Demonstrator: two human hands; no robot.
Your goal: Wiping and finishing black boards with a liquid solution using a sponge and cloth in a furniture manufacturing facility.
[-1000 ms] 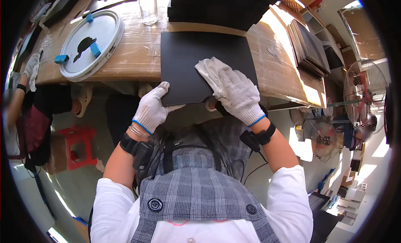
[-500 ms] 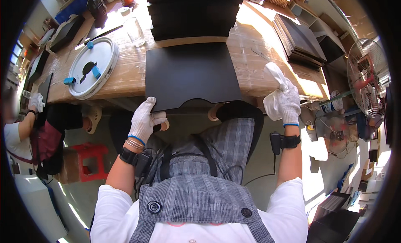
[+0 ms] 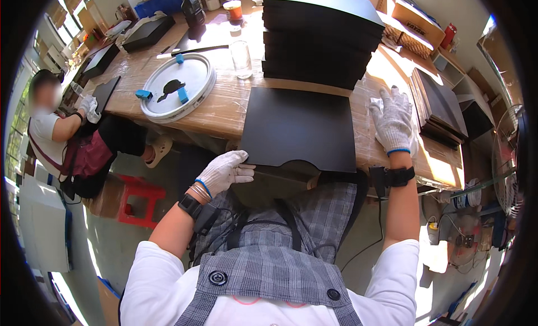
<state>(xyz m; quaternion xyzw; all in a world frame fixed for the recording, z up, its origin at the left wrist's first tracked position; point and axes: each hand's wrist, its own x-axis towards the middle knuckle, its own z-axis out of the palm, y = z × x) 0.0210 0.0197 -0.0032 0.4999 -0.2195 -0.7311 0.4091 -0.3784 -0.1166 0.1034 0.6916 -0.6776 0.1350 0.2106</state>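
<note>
A flat, matte black sheet [image 3: 297, 127], roughly square with a curved notch cut from its near edge, lies in the centre of the frame on the wooden table [image 3: 224, 110], its near edge hanging over the table's rim. The left hand [image 3: 223, 172], in a knitted white cotton glove with a blue cuff, pinches the sheet's lower left corner, thumb on top and fingers curled beneath. The right hand [image 3: 392, 121], gloved the same way, lies flat with fingers spread on a crumpled white cloth [image 3: 374, 104] just right of the sheet; it grasps nothing.

Directly above the sheet in the frame stands one tall stack of black boards [image 3: 319, 37], smooth-faced with sharp edges, touching or nearly touching the sheet's far edge. A second, lower pile of dark boards [image 3: 440, 104] sits at the right of the frame, apart from the table.

Left of the sheet rests one round white lid [image 3: 176, 90] with a raised rim, two blue clips and a dark blot at its middle. One clear drinking glass [image 3: 241, 57] stands between the lid and the tall stack. The tabletop is covered in glossy, wrinkled clear film.

At the far left a second person [image 3: 61, 135] sits, also in white gloves. One red stool [image 3: 137, 200] stands on the grey floor below the table edge.
</note>
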